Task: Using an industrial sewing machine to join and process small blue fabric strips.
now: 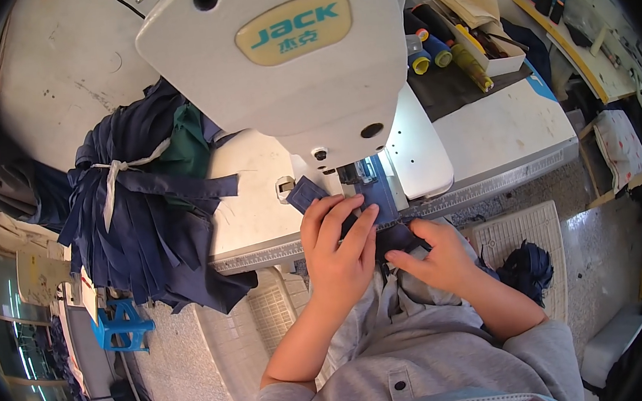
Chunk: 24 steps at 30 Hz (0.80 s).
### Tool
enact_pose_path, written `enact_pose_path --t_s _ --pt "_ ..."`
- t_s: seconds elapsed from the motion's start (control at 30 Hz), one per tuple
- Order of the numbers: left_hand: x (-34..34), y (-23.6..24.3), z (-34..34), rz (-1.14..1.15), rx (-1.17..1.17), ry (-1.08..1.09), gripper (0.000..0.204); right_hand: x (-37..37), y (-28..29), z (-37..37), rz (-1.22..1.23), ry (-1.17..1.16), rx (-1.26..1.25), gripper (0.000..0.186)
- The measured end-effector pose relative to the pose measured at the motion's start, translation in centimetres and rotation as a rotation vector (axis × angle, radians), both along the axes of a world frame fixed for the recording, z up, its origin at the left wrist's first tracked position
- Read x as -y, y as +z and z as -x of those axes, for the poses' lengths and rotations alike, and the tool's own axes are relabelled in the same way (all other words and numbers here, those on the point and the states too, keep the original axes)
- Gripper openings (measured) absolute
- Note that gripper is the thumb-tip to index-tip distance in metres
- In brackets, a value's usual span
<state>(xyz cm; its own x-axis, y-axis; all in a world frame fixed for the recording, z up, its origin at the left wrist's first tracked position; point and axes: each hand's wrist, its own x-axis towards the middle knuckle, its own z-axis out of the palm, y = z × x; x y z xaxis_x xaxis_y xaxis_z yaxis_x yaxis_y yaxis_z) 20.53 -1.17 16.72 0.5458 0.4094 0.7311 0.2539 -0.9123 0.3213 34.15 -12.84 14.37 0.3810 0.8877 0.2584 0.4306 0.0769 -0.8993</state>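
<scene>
Because the navy fabric strip point(379, 199) just right of the left hand point(334, 239) looks light and limp, I'd steady its edges; those fingers lie slightly spread, while the right hand point(441, 255) pinches darker cloth point(402, 240) (how tightly, I can't tell).

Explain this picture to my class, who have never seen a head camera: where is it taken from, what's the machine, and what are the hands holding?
A fisheye camera on the person's head looks down, so straight edges bend. The white machine is a sewing machine. On its table, a tied bundle of navy fabric strips lies at left; thread cones lie at right. The left hand rests on navy fabric by the presser foot; the right hand holds dark fabric at the front edge.
</scene>
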Motion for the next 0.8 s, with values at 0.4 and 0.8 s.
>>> enact_pose_path --t_s 0.4,0.8 --pt "0.2 -0.2 0.1 0.043 0.006 -0.026 0.034 0.0 1.5 -0.4 0.189 -0.076 -0.077 0.021" --pt "0.6 0.3 -0.9 0.025 0.016 0.065 0.03 -0.1 6.5 0.5 -0.111 -0.547 0.724 0.037"
